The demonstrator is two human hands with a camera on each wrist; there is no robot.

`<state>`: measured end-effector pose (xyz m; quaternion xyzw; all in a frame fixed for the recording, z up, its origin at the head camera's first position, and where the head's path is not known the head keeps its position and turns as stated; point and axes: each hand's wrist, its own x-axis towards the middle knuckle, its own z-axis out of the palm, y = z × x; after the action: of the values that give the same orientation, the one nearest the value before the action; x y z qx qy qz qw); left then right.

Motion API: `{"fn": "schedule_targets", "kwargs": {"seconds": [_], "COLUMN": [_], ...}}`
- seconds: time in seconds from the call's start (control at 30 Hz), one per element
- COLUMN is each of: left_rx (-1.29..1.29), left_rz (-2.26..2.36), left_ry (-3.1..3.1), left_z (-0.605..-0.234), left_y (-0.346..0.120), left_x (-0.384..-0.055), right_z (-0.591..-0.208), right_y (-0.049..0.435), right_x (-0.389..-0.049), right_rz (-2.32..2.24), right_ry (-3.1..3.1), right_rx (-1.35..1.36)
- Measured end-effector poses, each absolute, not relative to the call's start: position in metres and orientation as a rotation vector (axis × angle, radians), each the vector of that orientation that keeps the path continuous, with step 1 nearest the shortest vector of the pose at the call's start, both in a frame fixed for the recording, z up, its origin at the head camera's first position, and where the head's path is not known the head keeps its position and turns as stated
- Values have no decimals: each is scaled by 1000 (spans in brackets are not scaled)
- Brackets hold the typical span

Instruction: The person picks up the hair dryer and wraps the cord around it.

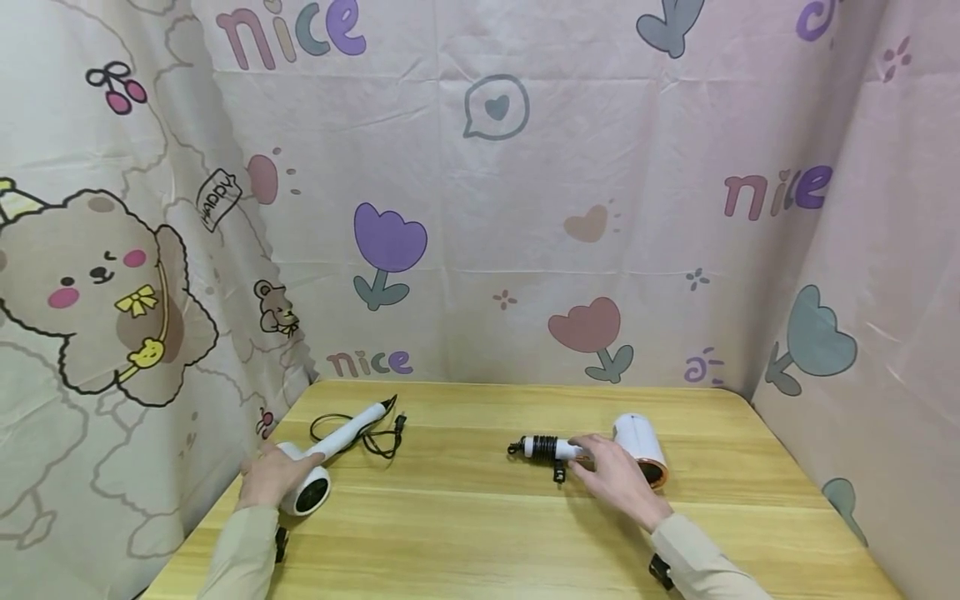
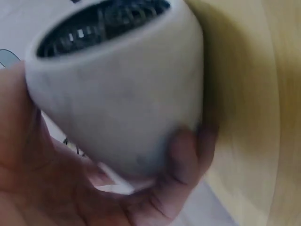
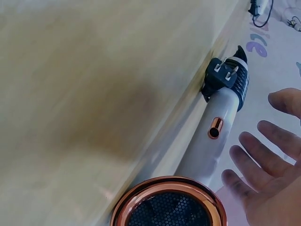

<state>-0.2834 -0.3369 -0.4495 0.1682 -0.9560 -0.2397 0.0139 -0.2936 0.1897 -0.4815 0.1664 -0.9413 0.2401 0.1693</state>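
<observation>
At the table's left side, my left hand (image 1: pixel 266 477) grips the head of a white hair dryer (image 1: pixel 347 435). In the left wrist view its fingers and thumb curl round the wide white barrel (image 2: pixel 122 99), with the dark grille facing up. The handle points away toward the back, trailing a loose black cord (image 1: pixel 382 450). Over on the right, my right hand (image 1: pixel 618 483) hovers above the handle of a second white hair dryer (image 1: pixel 633 435), which has copper trim. Its fingers are spread and hold nothing. Black cord (image 1: pixel 542 448) is wound round that handle's end, with a two-pin plug (image 3: pixel 220 74).
Both dryers lie on a light wooden table (image 1: pixel 435 533). A patterned curtain (image 1: pixel 480 217) hangs behind the table's back edge and along both sides.
</observation>
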Motion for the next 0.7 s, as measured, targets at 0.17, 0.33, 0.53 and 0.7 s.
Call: {"fn": "schedule_targets", "kwargs": {"seconds": [0.17, 0.33, 0.53, 0.7], "left_rx": [562, 594, 587, 551], "left_rz": [-772, -850, -947, -949], "left_ry": [-3011, -3012, -2918, -2837], "left_z": [-449, -449, -458, -458], "left_y": [-346, -348, -346, -336], "left_x": [-284, -287, -288, -295], "right_z": [-483, -481, -483, -483], "right_y": [189, 189, 189, 192], "right_x": [-293, -292, -293, -291], "right_rz": [687, 681, 704, 720], "right_ry": [-2665, -2647, -2663, -2670], "right_rx": [480, 486, 493, 459]}}
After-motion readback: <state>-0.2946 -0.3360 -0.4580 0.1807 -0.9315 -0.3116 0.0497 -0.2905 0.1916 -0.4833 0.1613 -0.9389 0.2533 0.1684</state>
